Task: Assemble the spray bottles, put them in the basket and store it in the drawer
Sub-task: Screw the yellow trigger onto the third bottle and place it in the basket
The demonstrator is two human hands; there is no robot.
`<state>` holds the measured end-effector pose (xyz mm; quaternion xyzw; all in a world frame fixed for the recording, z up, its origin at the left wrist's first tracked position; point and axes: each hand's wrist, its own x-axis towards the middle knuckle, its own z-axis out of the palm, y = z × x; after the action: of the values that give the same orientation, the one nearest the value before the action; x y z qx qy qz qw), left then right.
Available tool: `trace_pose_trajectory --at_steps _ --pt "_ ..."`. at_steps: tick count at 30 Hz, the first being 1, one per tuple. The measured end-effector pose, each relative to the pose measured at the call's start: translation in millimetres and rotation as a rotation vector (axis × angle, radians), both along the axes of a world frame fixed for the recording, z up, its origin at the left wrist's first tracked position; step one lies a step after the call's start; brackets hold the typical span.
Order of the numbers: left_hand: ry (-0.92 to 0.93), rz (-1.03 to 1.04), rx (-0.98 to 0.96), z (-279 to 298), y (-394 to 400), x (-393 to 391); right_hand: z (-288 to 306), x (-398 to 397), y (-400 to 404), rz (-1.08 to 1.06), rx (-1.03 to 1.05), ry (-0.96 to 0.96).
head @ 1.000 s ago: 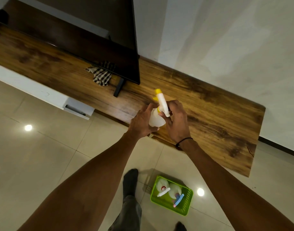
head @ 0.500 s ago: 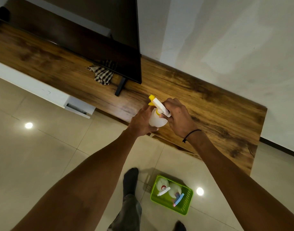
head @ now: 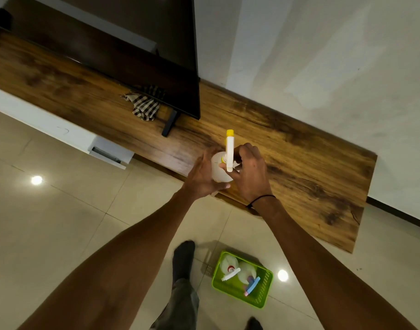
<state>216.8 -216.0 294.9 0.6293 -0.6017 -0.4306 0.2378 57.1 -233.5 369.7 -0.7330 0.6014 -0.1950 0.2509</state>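
Observation:
A white spray bottle [head: 218,169] stands at the front edge of the wooden cabinet top [head: 299,163]. My left hand [head: 200,176] grips its round body from the left. My right hand [head: 250,172] holds the white spray head with a yellow nozzle [head: 229,151] on the bottle's neck; the nozzle points away from me. On the floor by my feet sits a green basket [head: 263,296] holding two assembled bottles, one with a white and red head [head: 230,272], one with a blue head [head: 251,285].
A dark TV [head: 156,55] on a black stand [head: 169,122] fills the back left of the cabinet, with a checkered cloth [head: 144,104] beside the stand. A white drawer [head: 109,153] stands slightly open under the cabinet top at left. Tiled floor lies below.
The spray head has turned in my right hand: its nozzle pointed left half a second ago and now points straight away. My left hand stays on the bottle body.

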Motion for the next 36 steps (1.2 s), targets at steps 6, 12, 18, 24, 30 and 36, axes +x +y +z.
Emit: trace_pose_trajectory --at_steps 6,12,18,24,30,36 --pt "-0.034 0.037 -0.032 3.3 -4.0 -11.9 6.9 0.4 -2.1 -0.099 0.002 -0.03" --pt "-0.09 0.03 -0.093 7.3 12.4 -14.5 24.2 -19.9 9.9 -0.181 0.05 -0.098" --pt "-0.257 -0.098 -0.08 25.6 12.1 -6.5 54.0 -75.2 1.1 0.429 -0.411 0.38" --pt "-0.375 -0.03 -0.158 42.5 21.0 -29.1 72.4 -65.0 -5.8 0.081 0.147 0.168" --pt "-0.447 -0.123 -0.082 50.8 24.4 -34.5 77.5 -103.3 6.0 0.256 0.208 0.053" --pt "-0.48 -0.207 -0.117 56.7 32.3 -41.6 74.3 -143.4 18.5 0.531 -0.014 0.315"
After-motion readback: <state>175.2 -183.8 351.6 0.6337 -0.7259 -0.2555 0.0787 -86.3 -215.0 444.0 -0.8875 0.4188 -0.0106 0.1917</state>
